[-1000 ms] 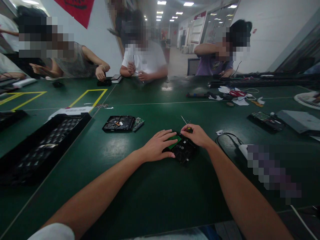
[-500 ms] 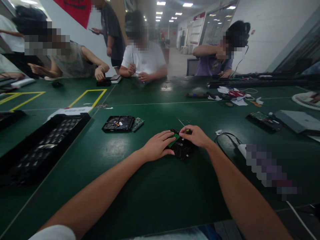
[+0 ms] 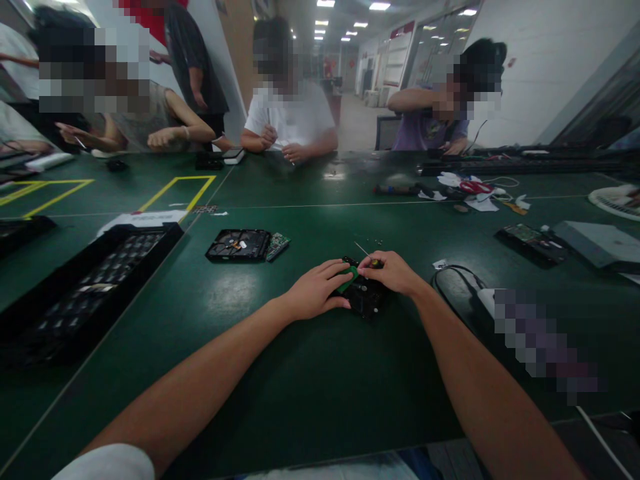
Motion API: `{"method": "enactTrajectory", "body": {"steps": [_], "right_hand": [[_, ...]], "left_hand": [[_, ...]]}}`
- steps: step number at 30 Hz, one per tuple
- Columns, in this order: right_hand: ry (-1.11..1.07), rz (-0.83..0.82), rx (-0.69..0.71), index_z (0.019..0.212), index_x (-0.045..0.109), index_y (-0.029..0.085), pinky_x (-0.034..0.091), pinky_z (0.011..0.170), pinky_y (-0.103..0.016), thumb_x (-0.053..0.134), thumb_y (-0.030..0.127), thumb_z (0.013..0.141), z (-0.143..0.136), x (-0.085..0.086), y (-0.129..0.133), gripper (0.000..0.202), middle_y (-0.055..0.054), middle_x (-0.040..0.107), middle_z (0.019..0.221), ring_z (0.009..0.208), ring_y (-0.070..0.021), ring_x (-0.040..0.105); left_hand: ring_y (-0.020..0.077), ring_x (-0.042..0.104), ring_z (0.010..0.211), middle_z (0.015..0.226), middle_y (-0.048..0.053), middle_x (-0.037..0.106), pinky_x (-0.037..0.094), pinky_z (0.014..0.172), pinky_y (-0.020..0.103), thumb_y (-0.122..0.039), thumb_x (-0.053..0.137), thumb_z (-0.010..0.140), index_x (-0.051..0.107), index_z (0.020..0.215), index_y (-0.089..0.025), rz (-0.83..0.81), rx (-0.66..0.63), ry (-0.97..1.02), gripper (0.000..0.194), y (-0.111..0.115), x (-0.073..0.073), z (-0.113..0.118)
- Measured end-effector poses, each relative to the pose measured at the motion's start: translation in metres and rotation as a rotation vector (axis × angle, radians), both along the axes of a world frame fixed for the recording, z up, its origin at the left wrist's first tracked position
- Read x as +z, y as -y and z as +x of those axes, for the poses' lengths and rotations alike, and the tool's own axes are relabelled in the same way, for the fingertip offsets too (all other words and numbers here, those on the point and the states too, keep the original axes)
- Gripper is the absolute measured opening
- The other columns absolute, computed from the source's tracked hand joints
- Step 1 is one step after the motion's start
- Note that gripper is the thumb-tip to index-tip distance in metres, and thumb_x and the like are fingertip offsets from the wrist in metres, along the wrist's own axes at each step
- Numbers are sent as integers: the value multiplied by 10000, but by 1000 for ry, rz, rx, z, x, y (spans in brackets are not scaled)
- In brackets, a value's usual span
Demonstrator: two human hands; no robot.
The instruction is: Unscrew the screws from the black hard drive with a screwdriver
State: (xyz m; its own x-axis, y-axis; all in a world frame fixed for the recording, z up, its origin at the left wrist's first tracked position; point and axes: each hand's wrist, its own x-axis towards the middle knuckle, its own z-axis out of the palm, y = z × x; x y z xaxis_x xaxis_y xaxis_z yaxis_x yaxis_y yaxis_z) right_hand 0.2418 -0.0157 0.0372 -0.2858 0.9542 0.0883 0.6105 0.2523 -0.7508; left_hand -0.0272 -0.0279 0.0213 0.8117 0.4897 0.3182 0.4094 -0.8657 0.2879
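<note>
A black hard drive (image 3: 367, 297) lies on the green table in front of me. My left hand (image 3: 317, 290) grips its left side, fingers over the top and thumb along the near edge. Between my hands shows a green circuit board (image 3: 349, 279) on the drive, partly covered by my left fingers. My right hand (image 3: 390, 272) is closed around a screwdriver (image 3: 363, 250), whose thin shaft points away to the upper left. The right thumb and fingertip meet at the board's right edge; whether they pinch it is hard to see. Several tiny screws (image 3: 375, 241) lie beyond.
To the left are another opened hard drive (image 3: 237, 245), a loose circuit board (image 3: 278, 246) and a long black tray (image 3: 95, 287). On the right lie a cable (image 3: 457, 268), a drive with a green board (image 3: 530, 241) and a grey box (image 3: 587, 243). Several people sit across the table.
The green board looks slightly raised at its right edge by my right fingertips. Both hands stay in nearly the same place. Across the table, a person at the left has drawn a hand back.
</note>
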Motion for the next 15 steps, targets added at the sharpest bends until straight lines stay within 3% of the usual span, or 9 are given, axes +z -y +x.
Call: {"method": "enactTrajectory", "body": {"steps": [15], "right_hand": [[-47, -41, -76, 938, 782, 243, 463, 728, -323, 704, 454, 880, 1, 2, 3, 233, -5, 737, 856, 771, -187, 629]], "left_hand": [[346, 384, 1530, 1584, 171, 486, 379, 1229, 569, -658, 548, 968, 489, 1510, -215, -7, 2, 2, 702, 0, 2, -1]]}}
